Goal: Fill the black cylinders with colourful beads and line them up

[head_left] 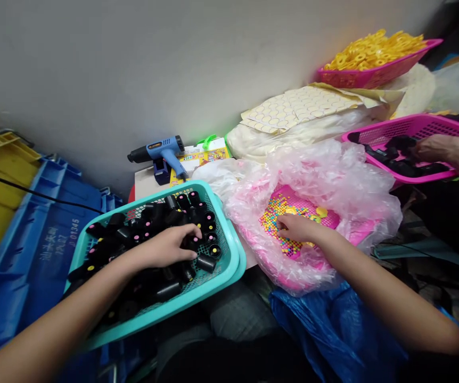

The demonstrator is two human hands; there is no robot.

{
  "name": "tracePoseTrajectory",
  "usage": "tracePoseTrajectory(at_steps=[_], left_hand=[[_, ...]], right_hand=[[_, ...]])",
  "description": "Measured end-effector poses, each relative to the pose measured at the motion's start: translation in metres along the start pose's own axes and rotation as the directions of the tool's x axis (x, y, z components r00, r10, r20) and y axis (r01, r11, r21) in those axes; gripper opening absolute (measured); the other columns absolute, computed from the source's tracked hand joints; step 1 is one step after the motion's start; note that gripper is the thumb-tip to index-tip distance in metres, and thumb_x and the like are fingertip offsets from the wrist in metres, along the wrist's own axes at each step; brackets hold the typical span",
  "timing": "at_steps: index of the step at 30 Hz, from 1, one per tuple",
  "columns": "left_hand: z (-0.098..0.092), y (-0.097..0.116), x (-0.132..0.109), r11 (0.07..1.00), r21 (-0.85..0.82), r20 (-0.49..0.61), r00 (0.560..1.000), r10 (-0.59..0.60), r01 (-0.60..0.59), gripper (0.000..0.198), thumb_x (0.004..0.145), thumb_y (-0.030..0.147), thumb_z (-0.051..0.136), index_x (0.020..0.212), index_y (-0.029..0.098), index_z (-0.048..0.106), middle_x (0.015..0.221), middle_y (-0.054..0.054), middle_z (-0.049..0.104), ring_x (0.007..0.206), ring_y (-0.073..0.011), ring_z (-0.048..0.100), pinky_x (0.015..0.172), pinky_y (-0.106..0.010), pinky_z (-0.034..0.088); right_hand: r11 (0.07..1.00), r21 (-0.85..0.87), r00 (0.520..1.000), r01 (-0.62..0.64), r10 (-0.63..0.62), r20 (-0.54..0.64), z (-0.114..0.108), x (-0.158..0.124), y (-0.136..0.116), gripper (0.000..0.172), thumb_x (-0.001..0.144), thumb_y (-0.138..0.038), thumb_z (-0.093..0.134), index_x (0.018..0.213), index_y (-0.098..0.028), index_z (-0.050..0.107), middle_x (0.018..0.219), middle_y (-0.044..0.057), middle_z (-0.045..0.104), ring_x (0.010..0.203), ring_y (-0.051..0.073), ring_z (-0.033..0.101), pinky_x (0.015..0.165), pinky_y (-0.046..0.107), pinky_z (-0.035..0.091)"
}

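My left hand (173, 246) reaches into a turquoise basket (229, 268) packed with black plastic cylinders (168, 290). Its thumb and curved fingers are apart, around a cylinder with a pink dot at its end; a firm hold does not show. Many cylinder ends carry pink or yellow dots. My right hand (297, 227) dips into a pink basket (335, 217) lined with crumpled clear plastic (325, 170). Its fingers are bent together at small colourful beads (273, 213); whatever is between the fingertips is hidden. Yellow round pieces (321, 211) lie beside the beads.
A blue heat gun (161, 151) rests behind the turquoise basket. Blue crates (49, 207) and a yellow crate (1, 181) stand at left. Another person's hand (441, 149) is in a magenta basket (425, 119) of black pieces at right. Yellow parts (373, 50) fill a basket behind.
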State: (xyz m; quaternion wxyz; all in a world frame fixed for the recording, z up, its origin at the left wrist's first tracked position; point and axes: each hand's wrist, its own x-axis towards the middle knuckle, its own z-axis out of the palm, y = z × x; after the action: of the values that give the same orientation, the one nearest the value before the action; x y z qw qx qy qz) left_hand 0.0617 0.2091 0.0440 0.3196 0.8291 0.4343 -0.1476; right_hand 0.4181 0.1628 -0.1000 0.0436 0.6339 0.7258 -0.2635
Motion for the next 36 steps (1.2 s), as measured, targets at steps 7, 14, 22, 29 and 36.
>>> tracePoseTrajectory(at_steps=[7, 14, 22, 29, 36], left_hand=[[-0.022, -0.001, -0.024, 0.982, 0.188, -0.126, 0.991, 0.042, -0.018, 0.041, 0.081, 0.029, 0.058, 0.122, 0.026, 0.060, 0.128, -0.007, 0.055, 0.115, -0.0291, 0.052, 0.100, -0.044, 0.042], [0.027, 0.036, -0.016, 0.878, 0.455, 0.038, 0.988, 0.148, -0.149, 0.028, 0.076, 0.028, 0.066, 0.102, 0.017, 0.066, 0.102, -0.011, 0.064, 0.097, -0.0287, 0.056, 0.084, -0.042, 0.048], [0.024, 0.021, -0.015, 0.923, 0.289, 0.096, 0.967, 0.237, -0.255, 0.020, 0.080, 0.017, 0.057, 0.098, 0.021, 0.063, 0.096, -0.006, 0.064, 0.090, -0.0216, 0.059, 0.078, -0.031, 0.048], [0.008, 0.001, -0.014, 0.963, -0.240, -0.138, 0.987, 0.088, -0.119, 0.036, 0.079, 0.024, 0.042, 0.107, 0.020, 0.063, 0.106, -0.005, 0.067, 0.089, -0.0202, 0.061, 0.079, -0.032, 0.050], [-0.012, -0.010, -0.014, 0.922, -0.387, -0.137, 0.989, -0.054, -0.004, 0.040, 0.083, 0.031, 0.033, 0.105, 0.019, 0.064, 0.094, -0.005, 0.066, 0.071, -0.0177, 0.057, 0.069, -0.032, 0.050]], right_hand=[[1.000, -0.011, 1.000, -0.007, 0.007, 0.002, -0.001, 0.001, -0.001, 0.006, 0.083, -0.021, 0.057, 0.078, -0.019, 0.056, 0.082, 0.006, 0.065, 0.071, 0.018, 0.058, 0.056, 0.026, 0.030], [1.000, -0.027, 1.000, -0.010, 0.011, 0.024, -0.002, 0.002, -0.003, 0.004, 0.083, -0.020, 0.058, 0.079, -0.019, 0.058, 0.084, 0.006, 0.065, 0.073, 0.018, 0.059, 0.059, 0.026, 0.033], [1.000, -0.016, 1.000, -0.001, 0.001, 0.011, -0.001, 0.002, -0.002, 0.006, 0.083, -0.022, 0.057, 0.078, -0.019, 0.056, 0.083, 0.006, 0.065, 0.072, 0.018, 0.058, 0.058, 0.026, 0.032], [1.000, -0.002, 1.000, 0.007, -0.007, 0.002, 0.002, 0.001, 0.002, 0.001, 0.081, -0.019, 0.058, 0.082, -0.019, 0.059, 0.083, 0.005, 0.067, 0.071, 0.017, 0.058, 0.056, 0.025, 0.032], [1.000, -0.006, 1.000, 0.011, -0.011, -0.015, 0.004, 0.003, 0.005, 0.009, 0.079, -0.012, 0.057, 0.082, -0.019, 0.062, 0.086, 0.005, 0.068, 0.076, 0.019, 0.061, 0.060, 0.024, 0.035]])
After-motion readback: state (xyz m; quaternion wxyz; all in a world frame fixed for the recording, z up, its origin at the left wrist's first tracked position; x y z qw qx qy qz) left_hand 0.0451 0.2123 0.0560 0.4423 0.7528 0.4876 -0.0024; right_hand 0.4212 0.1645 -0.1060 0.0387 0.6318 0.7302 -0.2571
